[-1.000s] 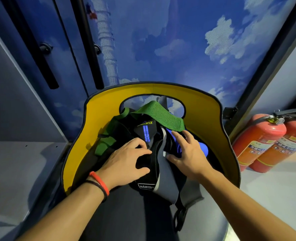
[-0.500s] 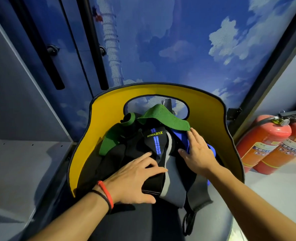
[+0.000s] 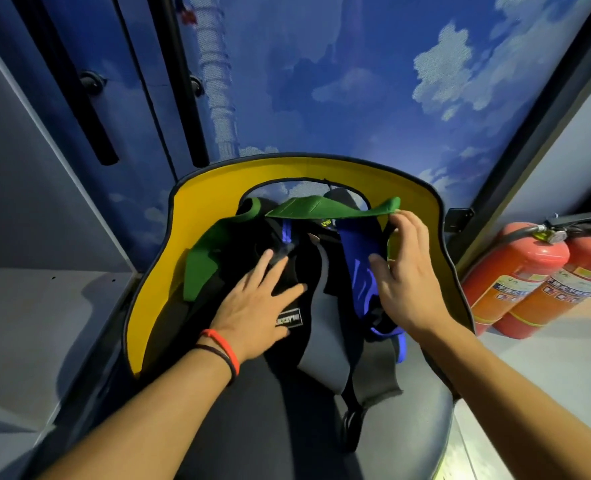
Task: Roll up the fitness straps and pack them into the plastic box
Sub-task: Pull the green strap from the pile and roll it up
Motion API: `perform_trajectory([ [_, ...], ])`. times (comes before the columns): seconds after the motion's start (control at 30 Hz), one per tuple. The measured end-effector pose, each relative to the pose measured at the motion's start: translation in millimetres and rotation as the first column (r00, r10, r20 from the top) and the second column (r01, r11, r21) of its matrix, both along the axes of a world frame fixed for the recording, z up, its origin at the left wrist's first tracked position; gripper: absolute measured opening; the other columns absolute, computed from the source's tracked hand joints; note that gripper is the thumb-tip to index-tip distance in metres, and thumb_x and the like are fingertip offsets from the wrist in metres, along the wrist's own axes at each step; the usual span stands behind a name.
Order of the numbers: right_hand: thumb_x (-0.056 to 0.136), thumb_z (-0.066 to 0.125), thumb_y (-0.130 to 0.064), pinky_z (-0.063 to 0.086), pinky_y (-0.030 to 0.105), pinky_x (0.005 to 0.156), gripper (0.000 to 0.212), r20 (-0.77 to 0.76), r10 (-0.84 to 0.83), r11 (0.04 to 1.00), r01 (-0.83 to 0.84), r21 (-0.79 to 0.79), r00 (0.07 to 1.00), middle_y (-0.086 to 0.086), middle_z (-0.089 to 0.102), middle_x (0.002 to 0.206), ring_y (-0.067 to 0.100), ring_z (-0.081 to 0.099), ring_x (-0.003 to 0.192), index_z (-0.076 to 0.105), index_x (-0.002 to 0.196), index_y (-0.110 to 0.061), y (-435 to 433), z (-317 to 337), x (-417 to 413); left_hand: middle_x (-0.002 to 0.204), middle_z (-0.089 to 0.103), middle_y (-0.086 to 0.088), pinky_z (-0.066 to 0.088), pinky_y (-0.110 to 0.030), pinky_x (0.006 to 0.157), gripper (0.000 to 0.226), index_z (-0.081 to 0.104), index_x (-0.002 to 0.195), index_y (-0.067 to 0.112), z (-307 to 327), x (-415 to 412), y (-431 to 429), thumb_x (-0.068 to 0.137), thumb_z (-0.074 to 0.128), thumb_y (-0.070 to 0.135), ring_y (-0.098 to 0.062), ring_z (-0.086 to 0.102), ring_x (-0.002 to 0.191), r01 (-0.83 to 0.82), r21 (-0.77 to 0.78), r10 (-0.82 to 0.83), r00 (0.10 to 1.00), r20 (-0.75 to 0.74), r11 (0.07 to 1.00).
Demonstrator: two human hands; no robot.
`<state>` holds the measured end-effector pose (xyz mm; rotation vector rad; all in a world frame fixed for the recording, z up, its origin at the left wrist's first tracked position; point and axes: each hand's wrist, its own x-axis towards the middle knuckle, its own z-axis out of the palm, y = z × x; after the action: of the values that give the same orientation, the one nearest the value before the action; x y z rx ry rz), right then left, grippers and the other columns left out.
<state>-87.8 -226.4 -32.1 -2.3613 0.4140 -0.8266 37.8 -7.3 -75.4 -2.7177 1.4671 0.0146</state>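
Note:
A heap of fitness straps lies on a chair seat [image 3: 425,420] with a yellow-lined backrest [image 3: 190,216]. My left hand [image 3: 256,310] rests flat, fingers spread, on a black strap [image 3: 294,268] with a small label. A grey strap [image 3: 325,341] runs down the middle and a blue strap [image 3: 356,258] lies to its right. My right hand [image 3: 405,271] holds up the right end of a green strap [image 3: 322,211] with curled fingertips, its thumb beside the blue strap. Another green strap [image 3: 200,268] lies at the left.
Two red fire extinguishers [image 3: 516,275] stand on the floor right of the chair. A grey shelf [image 3: 37,306] sits on the left. Behind the chair is a blue sky-patterned wall [image 3: 356,81] with black door handles [image 3: 89,81].
My right hand rose from the blue strap and lifted the green strap's end out to the right. My left hand slid up the black strap and spread flat.

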Motion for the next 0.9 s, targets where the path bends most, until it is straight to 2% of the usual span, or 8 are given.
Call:
perform_trajectory([
  [0.13, 0.098, 0.062, -0.008, 0.044, 0.047, 0.112, 0.056, 0.078, -0.015, 1.0, 0.016, -0.023, 0.997, -0.004, 0.031, 0.151, 0.017, 0.033, 0.141, 0.037, 0.147, -0.008, 0, 3, -7, 0.166, 0.011, -0.007, 0.028, -0.046, 0.121, 0.088, 0.002, 0.157, 0.049, 3, 14, 5, 0.092, 0.061, 0.056, -0.026, -0.02, 0.154, -0.215, -0.066, 0.21, 0.975, -0.071, 0.974],
  [0.2, 0.096, 0.064, -0.009, 0.034, 0.038, 0.119, 0.058, 0.039, 0.005, 0.998, -0.002, -0.07, 0.999, 0.002, 0.032, 0.152, 0.018, 0.032, 0.142, 0.037, 0.147, -0.006, 5, 0, -9, 0.166, 0.014, -0.004, 0.024, -0.049, 0.122, 0.09, 0.007, 0.156, 0.051, 4, 20, 7, 0.089, 0.067, 0.051, -0.022, -0.022, 0.153, -0.216, -0.096, 0.193, 0.96, -0.205, 0.972],
  [0.33, 0.092, 0.068, -0.008, 0.033, 0.032, 0.117, 0.054, -0.024, 0.021, 0.991, -0.024, -0.133, 1.0, 0.005, 0.037, 0.146, 0.018, 0.038, 0.135, 0.042, 0.14, -0.006, 15, -6, -7, 0.164, 0.023, 0.0, 0.012, -0.048, 0.124, 0.067, 0.042, 0.147, 0.047, 8, 14, 6, 0.087, 0.071, 0.048, -0.017, -0.024, 0.152, -0.224, -0.281, 0.104, 0.917, -0.385, 0.933],
  [0.43, 0.089, 0.066, 0.004, 0.044, 0.028, 0.093, 0.042, 0.04, 0.014, 0.991, -0.008, -0.137, 0.999, 0.0, 0.037, 0.128, 0.009, 0.041, 0.109, 0.045, 0.123, -0.008, 20, -6, -1, 0.154, 0.04, 0.008, 0.011, -0.036, 0.123, 0.035, 0.067, 0.122, 0.041, 12, 7, 2, 0.088, 0.071, 0.047, -0.009, -0.008, 0.154, -0.333, -0.407, 0.054, 0.825, -0.562, 0.851],
  [0.6, 0.074, 0.048, 0.021, 0.042, 0.045, 0.068, 0.041, 0.078, 0.102, 0.992, -0.096, -0.08, 0.992, 0.002, 0.042, 0.103, 0.022, 0.042, 0.084, 0.047, 0.102, -0.009, 35, -11, 3, 0.109, 0.066, 0.018, 0.039, -0.009, 0.086, 0.027, 0.076, 0.104, 0.027, 38, 2, -12, 0.097, 0.06, 0.047, 0.0, 0.058, 0.111, -0.629, -0.546, 0.002, 0.657, -0.754, 0.554],
  [0.7, 0.067, 0.049, 0.013, 0.043, 0.042, 0.074, 0.042, 0.012, 0.264, 0.963, -0.263, -0.052, 0.964, -0.003, 0.045, 0.101, 0.022, 0.045, 0.089, 0.051, 0.1, -0.014, 42, -10, 2, 0.114, 0.068, 0.009, 0.045, -0.024, 0.088, 0.045, 0.063, 0.128, 0.028, 46, 8, -17, 0.094, 0.059, 0.058, -0.004, 0.059, 0.106, -0.842, -0.406, -0.034, 0.422, -0.906, 0.356],
  [0.8, 0.07, 0.055, 0.007, 0.044, 0.037, 0.079, 0.038, -0.094, 0.416, 0.908, -0.419, -0.019, 0.905, -0.004, 0.046, 0.101, 0.016, 0.047, 0.091, 0.053, 0.099, -0.018, 51, -14, -1, 0.123, 0.065, -0.003, 0.052, -0.033, 0.094, 0.052, 0.049, 0.138, 0.024, 43, 11, -19, 0.093, 0.073, 0.03, -0.017, 0.063, 0.113, -0.96, -0.218, -0.286, 0.163, -0.944, 0.173],
  [0.9, 0.078, 0.069, -0.003, 0.049, 0.029, 0.084, 0.047, -0.268, 0.49, 0.868, -0.492, 0.064, 0.83, -0.011, 0.042, 0.111, 0.008, 0.051, 0.1, 0.049, 0.11, -0.031, 50, -25, -6, 0.12, 0.069, -0.012, 0.056, -0.031, 0.08, 0.042, 0.056, 0.128, 0.016, 43, 18, -13, 0.093, 0.064, -0.005, -0.024, 0.068, 0.112, -0.981, -0.177, -0.396, 0.135, -0.908, 0.072],
])
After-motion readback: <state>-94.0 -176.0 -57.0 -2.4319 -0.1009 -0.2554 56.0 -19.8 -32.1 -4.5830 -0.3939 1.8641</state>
